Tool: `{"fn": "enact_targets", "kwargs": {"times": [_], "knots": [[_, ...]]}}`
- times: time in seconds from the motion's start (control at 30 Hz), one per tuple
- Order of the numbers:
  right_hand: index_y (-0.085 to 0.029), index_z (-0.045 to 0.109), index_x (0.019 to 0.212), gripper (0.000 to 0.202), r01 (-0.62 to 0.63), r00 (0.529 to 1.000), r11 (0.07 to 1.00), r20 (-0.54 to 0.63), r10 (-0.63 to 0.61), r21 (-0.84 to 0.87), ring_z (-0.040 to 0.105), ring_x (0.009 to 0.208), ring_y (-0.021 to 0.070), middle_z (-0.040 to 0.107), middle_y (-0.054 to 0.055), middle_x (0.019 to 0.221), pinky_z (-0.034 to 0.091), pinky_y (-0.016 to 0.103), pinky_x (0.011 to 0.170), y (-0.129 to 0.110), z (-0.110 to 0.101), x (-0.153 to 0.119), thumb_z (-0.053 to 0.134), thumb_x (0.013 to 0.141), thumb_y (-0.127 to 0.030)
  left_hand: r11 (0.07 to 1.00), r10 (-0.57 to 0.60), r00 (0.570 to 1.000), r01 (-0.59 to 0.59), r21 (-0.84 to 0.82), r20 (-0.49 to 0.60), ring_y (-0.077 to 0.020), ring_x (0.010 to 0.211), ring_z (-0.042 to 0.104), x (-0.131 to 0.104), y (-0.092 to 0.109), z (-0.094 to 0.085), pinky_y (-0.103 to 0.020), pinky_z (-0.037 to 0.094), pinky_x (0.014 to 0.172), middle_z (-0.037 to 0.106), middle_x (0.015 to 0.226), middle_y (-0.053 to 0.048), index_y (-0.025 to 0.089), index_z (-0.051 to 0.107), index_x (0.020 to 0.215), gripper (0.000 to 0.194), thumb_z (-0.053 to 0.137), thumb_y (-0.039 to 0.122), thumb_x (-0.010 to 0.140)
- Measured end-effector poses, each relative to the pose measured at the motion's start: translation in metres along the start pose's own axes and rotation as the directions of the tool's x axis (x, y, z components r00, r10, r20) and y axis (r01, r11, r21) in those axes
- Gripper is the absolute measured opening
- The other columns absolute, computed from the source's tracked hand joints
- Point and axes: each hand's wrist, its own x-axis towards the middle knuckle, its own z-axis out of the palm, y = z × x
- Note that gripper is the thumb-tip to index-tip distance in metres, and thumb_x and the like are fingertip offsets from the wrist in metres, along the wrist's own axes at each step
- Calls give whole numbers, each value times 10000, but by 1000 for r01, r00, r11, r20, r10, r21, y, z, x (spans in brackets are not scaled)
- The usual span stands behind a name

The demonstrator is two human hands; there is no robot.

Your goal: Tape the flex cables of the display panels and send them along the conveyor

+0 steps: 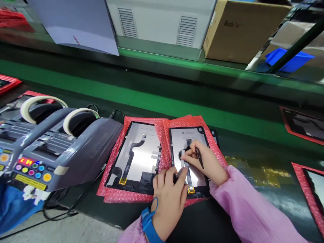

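We are working over the right panel (196, 173), which is lying face-up on red bubble wrap (165, 152) on the dark bench (199, 221). Our right hand (205, 160) is bringing thumb and forefinger together at a pale strip (182, 158) near the panel's middle; we are not managing to tell whether they are pinching or pressing it. Its other fingers are clasping a black tool (199, 158). Our left hand (169, 190) is resting over the panel's lower left edge, fingers a little apart, forefinger reaching toward the strip. We are wearing a blue band (151, 226) on the left wrist. Just left, a second panel (144, 162) is lying on wrap; beyond it, a grey machine (87, 153) is standing. Behind, a cardboard box (235, 38) is sitting on a ledge.
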Motion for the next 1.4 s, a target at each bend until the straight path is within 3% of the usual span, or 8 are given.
{"fn": "enact_targets", "kwargs": {"times": [0.27,0.47,0.63,0.8,0.97,1.17,1.27,1.4], "knots": [[-289,373,870,371,-10,988,986,-155,-16,-169,629,657,203,702,-42,795,416,323,655,3,6,23,726,827,-393,976,17,1000,-11,218,-26,-291,1028,536,-4,-2,14,-442,445,854,639,1102,-69,304,665,1333,407,696,317,927],[-283,369,902,401,-294,854,869,-517,52,-398,616,718,247,638,25,847,405,337,639,6,-56,38,646,826,-564,981,6,999,5,195,-52,-325,1130,525,-8,-3,15,-461,440,907,625,1304,-92,323,644,1372,506,722,469,893],[-289,344,887,452,-439,888,746,-372,272,-501,522,522,226,514,-47,636,362,327,565,26,-90,2,596,815,-658,976,24,1000,-22,218,-8,-375,1192,513,-8,-5,15,-506,444,914,596,1383,-139,313,605,1428,512,641,474,943],[-289,365,886,466,-351,902,832,-393,178,-430,564,586,226,578,-12,737,402,325,581,26,-79,-28,598,805,-684,972,45,998,-36,232,-36,-381,1149,538,-6,-4,15,-509,444,879,630,1359,-140,310,626,1411,472,588,474,969],[-295,396,835,451,-352,929,857,-255,269,-376,526,545,215,550,-41,644,380,315,552,14,-60,-34,695,751,-621,966,50,998,-39,255,-37,-388,1131,552,-7,-3,18,-516,421,873,647,1375,-134,304,628,1410,479,555,507,982],[-282,392,804,393,-90,974,968,-226,36,-235,441,596,168,425,-51,698,394,295,574,-13,-72,-24,670,848,-557,971,83,991,-57,233,-103,-364,1172,529,-6,-3,20,-483,386,899,651,1365,-118,280,594,1437,537,535,558,982],[-277,432,856,357,8,917,969,-385,-105,-246,460,705,170,439,-23,811,407,299,635,-23,-113,14,708,871,-503,977,173,973,-149,153,-151,-353,1236,494,-6,-3,12,-477,371,958,658,1330,-112,244,624,1392,454,513,457,1007],[-292,334,858,426,57,702,965,-677,-220,-254,579,830,204,426,-24,808,461,349,715,-9,-174,106,714,863,-486,974,226,957,-226,21,-181,-285,1239,516,-17,-12,-3,-421,395,1026,690,1258,-65,257,674,1289,395,504,152,948]]}}
